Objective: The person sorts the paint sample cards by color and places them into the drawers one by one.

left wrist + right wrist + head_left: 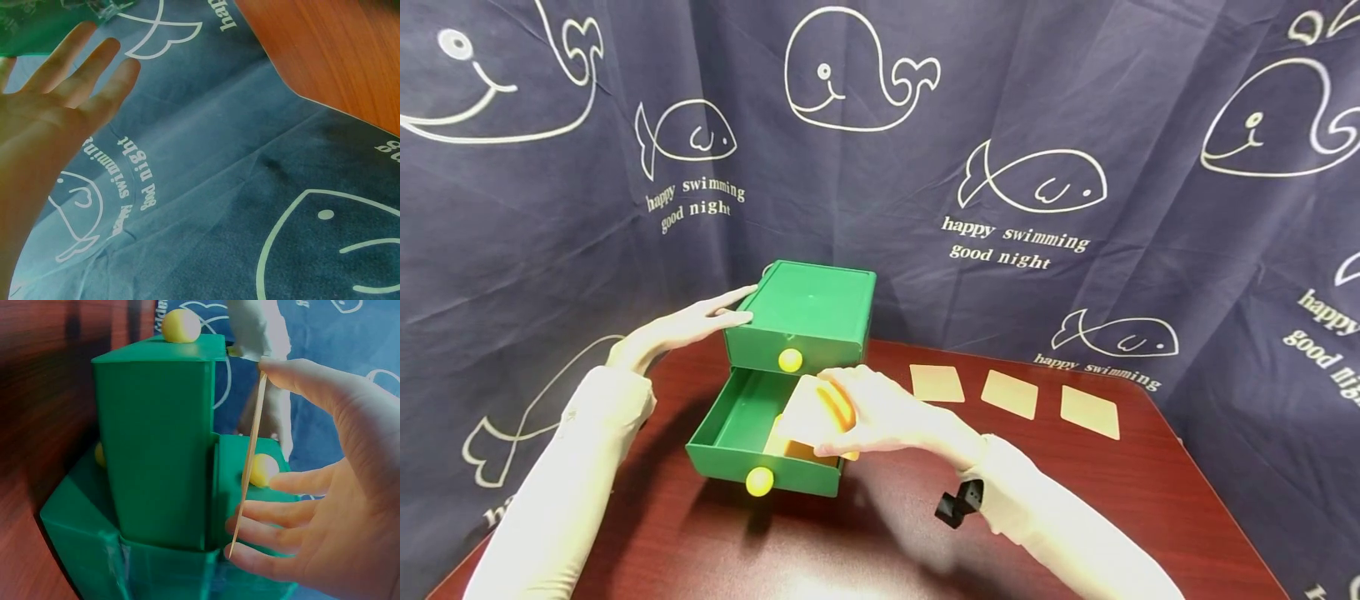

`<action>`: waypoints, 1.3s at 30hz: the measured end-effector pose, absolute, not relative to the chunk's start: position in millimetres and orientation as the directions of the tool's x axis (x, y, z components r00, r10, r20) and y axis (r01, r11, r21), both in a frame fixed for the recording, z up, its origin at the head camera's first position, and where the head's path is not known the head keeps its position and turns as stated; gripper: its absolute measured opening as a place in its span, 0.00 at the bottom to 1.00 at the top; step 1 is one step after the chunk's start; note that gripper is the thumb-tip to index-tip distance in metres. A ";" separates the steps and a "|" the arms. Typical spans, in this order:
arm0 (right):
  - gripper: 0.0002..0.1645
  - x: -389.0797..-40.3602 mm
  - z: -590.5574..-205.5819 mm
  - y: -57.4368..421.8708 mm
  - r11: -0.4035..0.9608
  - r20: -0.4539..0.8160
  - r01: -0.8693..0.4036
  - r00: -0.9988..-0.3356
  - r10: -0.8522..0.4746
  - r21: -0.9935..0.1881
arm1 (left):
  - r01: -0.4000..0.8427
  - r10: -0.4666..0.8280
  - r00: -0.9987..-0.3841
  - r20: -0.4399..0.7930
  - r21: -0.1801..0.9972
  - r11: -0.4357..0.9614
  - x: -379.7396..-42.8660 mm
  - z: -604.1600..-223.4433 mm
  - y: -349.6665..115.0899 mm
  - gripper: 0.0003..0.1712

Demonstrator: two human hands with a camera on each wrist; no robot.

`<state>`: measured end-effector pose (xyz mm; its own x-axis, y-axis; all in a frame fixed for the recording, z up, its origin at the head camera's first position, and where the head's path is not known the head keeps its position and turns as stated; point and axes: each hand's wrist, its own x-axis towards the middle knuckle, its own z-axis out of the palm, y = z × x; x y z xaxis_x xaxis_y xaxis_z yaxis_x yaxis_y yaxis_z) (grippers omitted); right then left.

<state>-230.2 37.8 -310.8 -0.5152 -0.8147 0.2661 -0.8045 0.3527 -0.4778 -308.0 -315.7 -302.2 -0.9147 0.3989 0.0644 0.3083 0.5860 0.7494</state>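
A green drawer cabinet point(812, 296) stands on the table, its lower drawer point(722, 457) pulled out by a yellow knob point(759, 481) side. My right hand point(880, 412) pinches a thin square wooden card point(805, 412) by its edges, over the right part of that drawer. An orange curved shape shows on the card's face beside the fingers. In the right wrist view the card point(250, 456) appears edge-on between thumb and fingertips. Pale and orange pieces point(772, 442) lie in the drawer, partly hidden. My left hand point(688, 329), fingers extended, rests against the cabinet's left side.
Three square wooden cards point(936, 383) lie in a row on the reddish-brown table point(1037, 500), right of the cabinet. The upper drawer, with a yellow knob point(790, 360), is closed. A dark blue curtain point(895, 183) printed with fish and whales surrounds the table.
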 end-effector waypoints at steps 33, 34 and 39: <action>0.07 -136.2 -377.3 -2.6 -0.012 0.426 -0.677 -0.449 -0.786 -0.736 | 0.309 0.392 -0.916 0.083 0.770 0.558 -306.5 -303.0 -316.5 0.37; 0.09 -132.6 -382.7 -6.5 -0.016 0.362 -0.579 -0.488 -0.794 -0.815 | 0.305 0.388 -0.918 0.082 0.770 0.560 -306.4 -303.7 -316.2 0.37; 0.20 -125.7 -402.1 -24.8 -0.043 0.034 0.000 -0.600 -0.799 -0.999 | 0.306 0.388 -0.917 0.087 0.779 0.548 -307.1 -306.3 -314.5 0.36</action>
